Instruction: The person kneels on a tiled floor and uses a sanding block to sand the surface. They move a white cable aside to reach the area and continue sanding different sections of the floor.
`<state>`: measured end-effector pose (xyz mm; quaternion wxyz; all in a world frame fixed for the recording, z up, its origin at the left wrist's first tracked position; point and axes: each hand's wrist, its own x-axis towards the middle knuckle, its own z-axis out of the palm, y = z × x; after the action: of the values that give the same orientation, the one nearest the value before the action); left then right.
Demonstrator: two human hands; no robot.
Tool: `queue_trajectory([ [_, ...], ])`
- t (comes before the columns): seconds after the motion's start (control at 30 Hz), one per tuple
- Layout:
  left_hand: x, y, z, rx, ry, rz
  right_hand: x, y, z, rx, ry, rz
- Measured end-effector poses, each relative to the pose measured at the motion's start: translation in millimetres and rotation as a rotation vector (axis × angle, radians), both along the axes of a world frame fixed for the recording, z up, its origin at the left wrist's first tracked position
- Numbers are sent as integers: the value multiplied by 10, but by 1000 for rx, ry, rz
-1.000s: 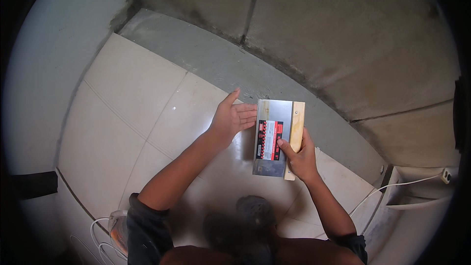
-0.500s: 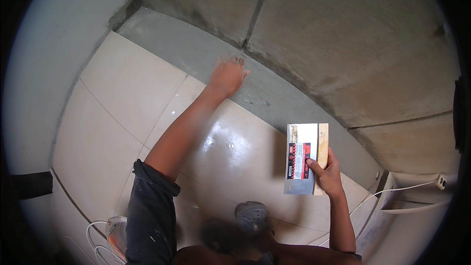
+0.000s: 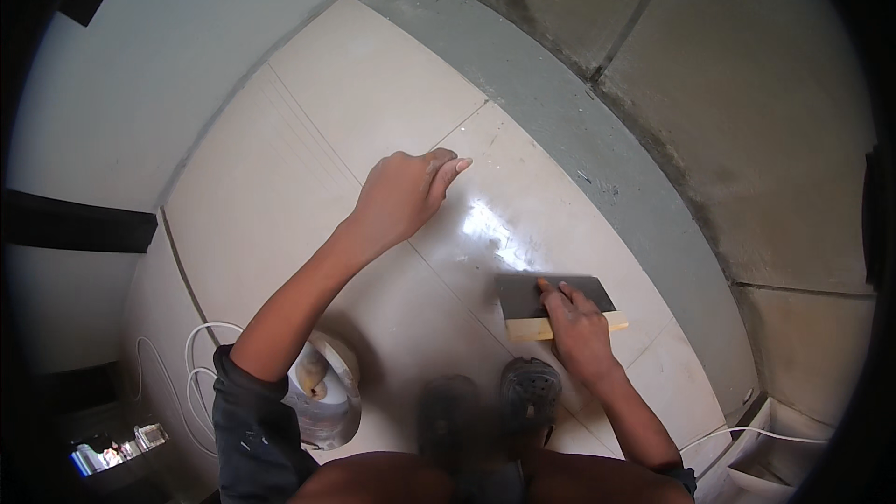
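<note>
My right hand (image 3: 581, 331) grips a wide putty knife (image 3: 519, 293), a dark metal blade with a pale wooden strip along its near edge. It is held low over the glossy floor tiles, with the fingers lying along the blade. My left hand (image 3: 403, 189) hangs above the tiles further left, thumb and fingers pressed together; anything between them is too small to make out. Beyond both hands, a smooth grey strip (image 3: 537, 98) runs along the foot of the far wall. A few small dark marks (image 3: 597, 182) show on its surface.
A bucket (image 3: 341, 411) with a tool inside stands by my left forearm, beside a looped white cable (image 3: 189, 355). My shoes (image 3: 529, 387) are on the tiles. Large brown-grey wall panels (image 3: 747, 112) rise at the right, and a pale wall (image 3: 215, 47) at the left.
The view has shifted. My left hand has come away from the grey strip and back over the tiles. My right hand has turned the putty knife, its labelled face no longer showing.
</note>
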<state>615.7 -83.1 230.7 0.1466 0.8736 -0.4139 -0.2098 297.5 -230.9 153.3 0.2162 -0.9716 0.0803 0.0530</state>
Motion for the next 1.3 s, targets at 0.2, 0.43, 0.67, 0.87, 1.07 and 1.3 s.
queue_trajectory([
  [0.2,-1348,1237,779,-329,532,470,204,820,-597,-171,79,258],
  [0.43,-2381,1863,-255,-487,1108,432,1060,822,-816,-268,81,168],
  [0.67,-3072,1989,-1348,-388,837,604,1285,688,-857,-311,49,140],
  [0.87,-3201,1985,-1637,-419,288,453,1085,729,-903,-302,62,190],
  [1.07,-3137,1946,-1612,-381,436,390,1076,728,-780,-305,32,224],
  [1.3,-3106,1957,-1600,-307,484,429,1339,674,-738,-240,34,204],
])
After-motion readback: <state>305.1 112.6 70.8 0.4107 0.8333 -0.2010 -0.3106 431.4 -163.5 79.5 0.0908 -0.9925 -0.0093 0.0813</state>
